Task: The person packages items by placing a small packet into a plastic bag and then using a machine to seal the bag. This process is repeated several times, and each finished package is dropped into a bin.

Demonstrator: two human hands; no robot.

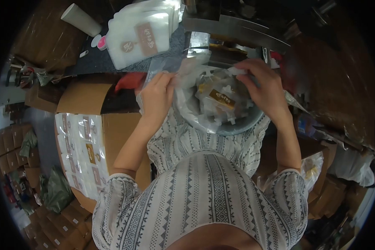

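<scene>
I'm working over the grey bowl (241,125), which sits right in front of my body and is heaped with small clear packets (223,100) bearing gold labels. My left hand (156,93) pinches the near-left edge of a clear plastic bag (183,68) just above the bowl's rim — grip narrow, closed on the film. My right hand (262,85) is over the bowl's far-right side, fingertips closed on what looks like the bag's other edge (the film is too glossy to be sure).

To do this well, I judge both grips should keep the mouth taut and low over the bowl, so nothing slides past the rim.

Left of the bowl stands an open carton (85,146) of labelled packets; beyond it, a stack of white pouches (141,33).
</scene>
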